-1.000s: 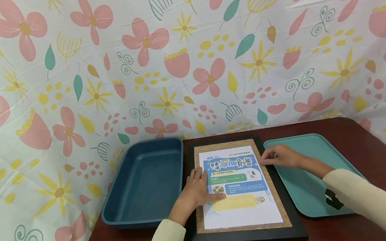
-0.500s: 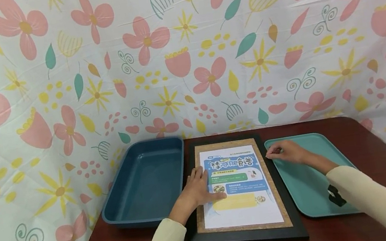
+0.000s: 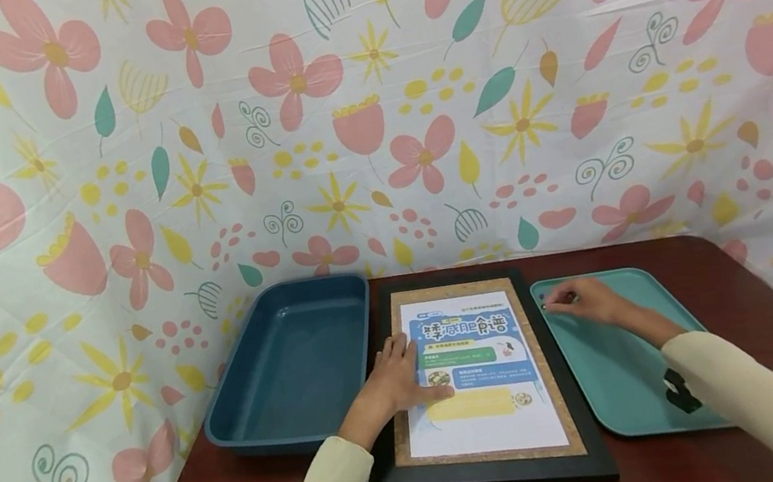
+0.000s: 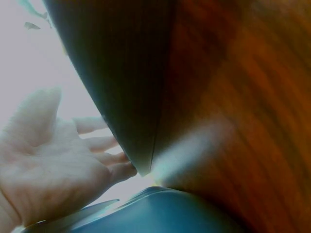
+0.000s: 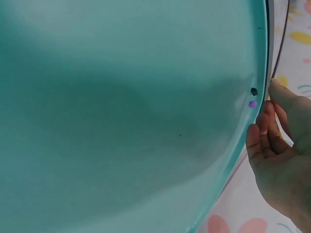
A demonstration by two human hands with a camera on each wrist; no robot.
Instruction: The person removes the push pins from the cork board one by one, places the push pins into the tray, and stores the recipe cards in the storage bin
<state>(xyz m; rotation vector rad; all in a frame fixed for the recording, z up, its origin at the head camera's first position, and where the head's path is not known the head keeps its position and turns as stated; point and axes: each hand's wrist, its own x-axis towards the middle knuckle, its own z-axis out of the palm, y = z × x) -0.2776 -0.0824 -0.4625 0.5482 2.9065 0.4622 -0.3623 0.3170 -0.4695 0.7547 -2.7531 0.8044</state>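
My left hand [image 3: 396, 378] rests spread on the left side of a printed paper sheet [image 3: 489, 435], its thumb reaching inward. The sheet lies on a cork board [image 3: 573, 426] with a black frame [image 3: 500, 480]; in the left wrist view, the fingers [image 4: 102, 143] pass behind the frame's dark edge [image 4: 116, 73]. My right hand [image 3: 586, 302] is at the far left corner of a teal tray [image 3: 627, 371], thumb and fingertips close together; I cannot tell if they hold anything. In the right wrist view, a small black dot-like piece [image 5: 253, 91] and a purple one [image 5: 252, 104] lie inside the tray rim, near the fingers.
A deep blue tray [image 3: 301, 372] stands left of the framed board, its right side close to the frame. All of it sits on a dark reddish-brown table [image 3: 702, 267]. Behind hangs a white flower-patterned cloth [image 3: 372, 150]. A black device [image 3: 679, 390] is at the right sleeve.
My right hand has moved right, from the sheet's upper right edge to the teal tray's far left corner. The left hand stays on the sheet.
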